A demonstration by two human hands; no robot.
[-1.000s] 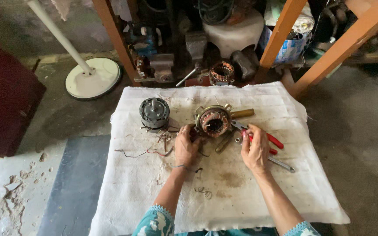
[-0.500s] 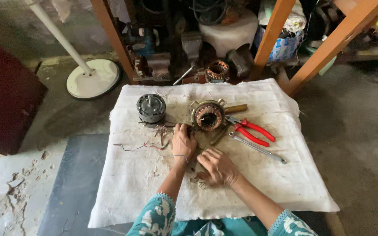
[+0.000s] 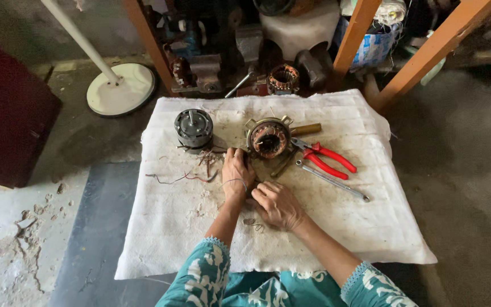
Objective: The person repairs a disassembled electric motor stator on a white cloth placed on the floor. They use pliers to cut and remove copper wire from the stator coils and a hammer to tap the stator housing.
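Note:
A round stator (image 3: pixel 268 138) with copper windings lies on a white cloth (image 3: pixel 171 227) spread over the floor. My left hand (image 3: pixel 237 173) rests just below and left of the stator. Its fingers are curled at the loose wires (image 3: pixel 203 162) that trail from it. Close behind the left wrist, my right hand (image 3: pixel 277 204) lies knuckles up on the cloth, with its fingertips tucked toward the left hand. What they touch is hidden. A grey motor (image 3: pixel 193 128) with a short shaft stands to the left of the stator.
Red-handled pliers (image 3: pixel 328 159), a long spanner (image 3: pixel 333 182) and a wooden-handled tool (image 3: pixel 305 129) lie right of the stator. A second stator (image 3: pixel 283 78) and metal parts sit under an orange-legged bench (image 3: pixel 427 51). A white fan base (image 3: pixel 121 88) stands at back left.
My right hand has left the pliers and moved left and toward me, ending beside the left wrist. The left hand has stayed by the stator.

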